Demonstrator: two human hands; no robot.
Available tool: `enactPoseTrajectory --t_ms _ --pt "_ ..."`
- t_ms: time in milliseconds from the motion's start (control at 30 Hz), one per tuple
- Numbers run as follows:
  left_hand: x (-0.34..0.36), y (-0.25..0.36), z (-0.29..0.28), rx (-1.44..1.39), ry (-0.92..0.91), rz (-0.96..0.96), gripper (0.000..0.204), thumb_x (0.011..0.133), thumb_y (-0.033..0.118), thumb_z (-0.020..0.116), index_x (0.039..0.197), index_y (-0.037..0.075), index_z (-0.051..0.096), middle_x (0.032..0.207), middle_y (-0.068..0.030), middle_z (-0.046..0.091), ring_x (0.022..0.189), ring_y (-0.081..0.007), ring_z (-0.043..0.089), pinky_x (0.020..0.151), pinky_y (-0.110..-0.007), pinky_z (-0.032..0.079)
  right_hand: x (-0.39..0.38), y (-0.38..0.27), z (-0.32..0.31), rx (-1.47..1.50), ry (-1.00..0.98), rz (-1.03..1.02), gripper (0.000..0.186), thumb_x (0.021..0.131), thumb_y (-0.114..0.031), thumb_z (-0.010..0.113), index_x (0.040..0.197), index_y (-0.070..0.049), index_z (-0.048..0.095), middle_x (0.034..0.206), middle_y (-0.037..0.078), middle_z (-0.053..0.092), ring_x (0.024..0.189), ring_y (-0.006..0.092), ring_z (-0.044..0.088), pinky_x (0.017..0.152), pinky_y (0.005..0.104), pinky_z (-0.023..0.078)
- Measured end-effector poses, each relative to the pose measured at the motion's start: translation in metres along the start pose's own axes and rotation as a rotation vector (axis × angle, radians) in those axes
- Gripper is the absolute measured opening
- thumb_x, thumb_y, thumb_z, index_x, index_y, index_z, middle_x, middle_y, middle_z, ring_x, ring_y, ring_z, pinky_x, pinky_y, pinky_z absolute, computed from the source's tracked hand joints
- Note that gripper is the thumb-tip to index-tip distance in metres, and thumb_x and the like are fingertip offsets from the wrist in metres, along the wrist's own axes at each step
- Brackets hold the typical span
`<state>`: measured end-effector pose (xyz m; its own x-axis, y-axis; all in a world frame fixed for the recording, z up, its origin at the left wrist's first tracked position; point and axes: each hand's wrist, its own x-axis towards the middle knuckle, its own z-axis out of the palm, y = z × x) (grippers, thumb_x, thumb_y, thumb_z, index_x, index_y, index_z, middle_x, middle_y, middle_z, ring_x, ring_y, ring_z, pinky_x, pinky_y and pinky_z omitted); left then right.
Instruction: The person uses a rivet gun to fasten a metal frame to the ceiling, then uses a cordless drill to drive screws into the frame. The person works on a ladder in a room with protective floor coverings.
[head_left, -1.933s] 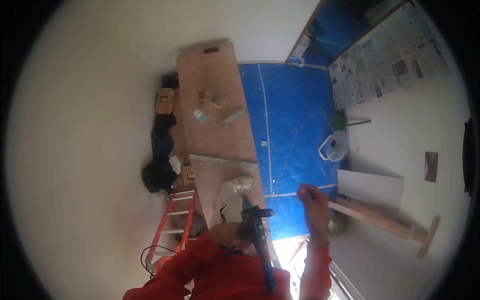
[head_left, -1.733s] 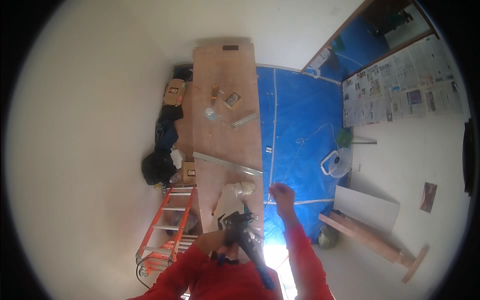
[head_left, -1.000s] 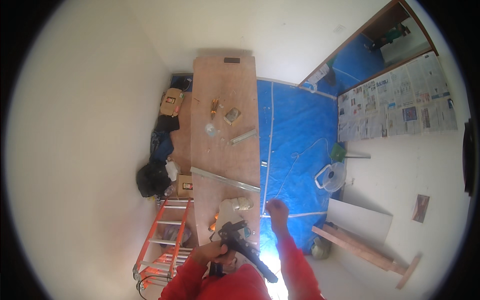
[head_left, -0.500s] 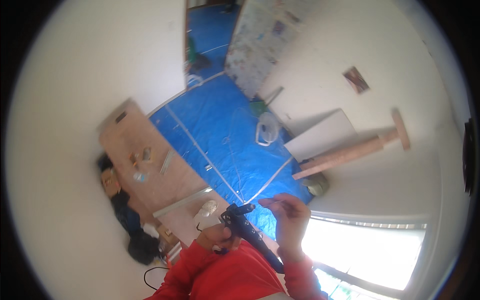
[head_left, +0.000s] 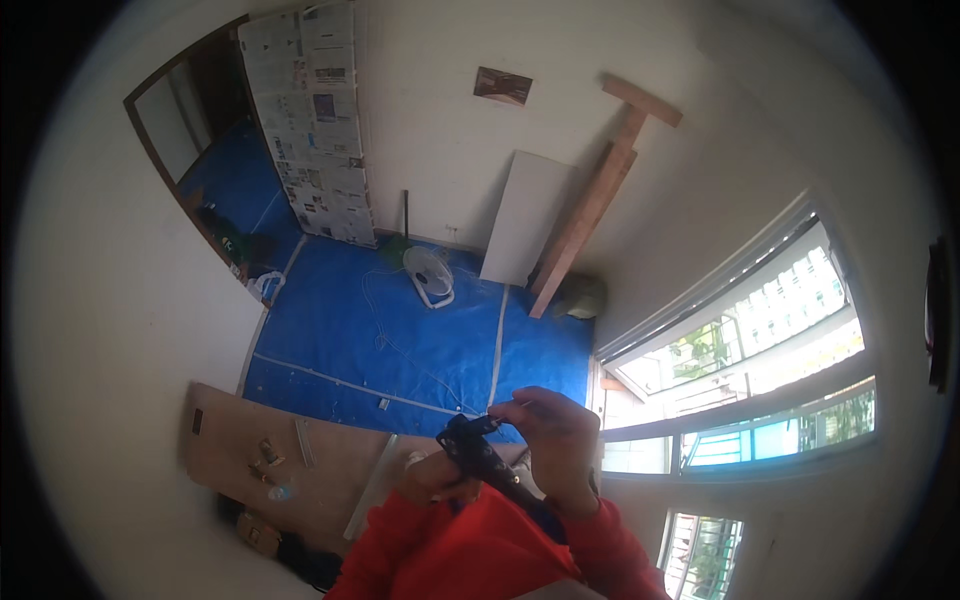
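Observation:
My left hand (head_left: 435,475) grips a black metal hand tool (head_left: 475,455) with silver bolts along it, held low in front of my red top. My right hand (head_left: 555,440) is raised at the tool's upper tip, thumb and forefinger pinched on a thin, pin-like piece that is too small to make out fully. A long plywood board (head_left: 225,425) lies below and left, with small tools (head_left: 268,452), a short metal strip (head_left: 303,440) and a longer strip (head_left: 370,480) on it.
Blue sheeting (head_left: 330,325) with white tape covers the floor, with a fan (head_left: 428,275) and cord on it. A white panel (head_left: 520,215) and timber pieces (head_left: 590,220) lean on the wall. Newspaper-covered boarding (head_left: 310,140) stands beside a doorway (head_left: 200,130). Bright windows (head_left: 760,310) are at right.
My view has swung right, away from the ladder and board toward the windows. My right hand has moved in to the tool's tip with the thin piece.

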<state>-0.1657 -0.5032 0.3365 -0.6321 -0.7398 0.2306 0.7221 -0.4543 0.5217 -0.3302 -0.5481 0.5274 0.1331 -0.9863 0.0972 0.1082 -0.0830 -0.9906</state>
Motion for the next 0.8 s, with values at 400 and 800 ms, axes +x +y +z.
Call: enactPoseTrajectory --t_ms 400,800 --pt "0.050 0.008 -0.009 -0.021 -0.233 -0.212 0.059 0.103 0.056 0.052 0.127 0.003 0.063 0.069 -0.0123 0.070 0.036 -0.0088 0.046 0.065 -0.034 0.055 -0.019 -0.026 -0.036 -0.361 0.245 -0.208 0.014 0.091 -0.001 0.074 0.104 0.004 0.075 0.091 0.012 0.078 0.083 0.0186 0.076 0.076 0.0270 0.059" --pt "0.089 -0.002 -0.005 0.103 -0.261 -0.346 0.068 0.099 0.066 0.051 0.125 0.004 0.062 0.051 0.0005 0.056 0.038 -0.0058 0.041 0.062 -0.030 0.050 -0.015 -0.008 -0.083 -0.100 0.185 0.054 0.029 0.096 -0.013 0.073 0.122 -0.001 0.071 0.126 0.017 0.070 0.109 0.0197 0.070 0.095 0.0314 0.056"
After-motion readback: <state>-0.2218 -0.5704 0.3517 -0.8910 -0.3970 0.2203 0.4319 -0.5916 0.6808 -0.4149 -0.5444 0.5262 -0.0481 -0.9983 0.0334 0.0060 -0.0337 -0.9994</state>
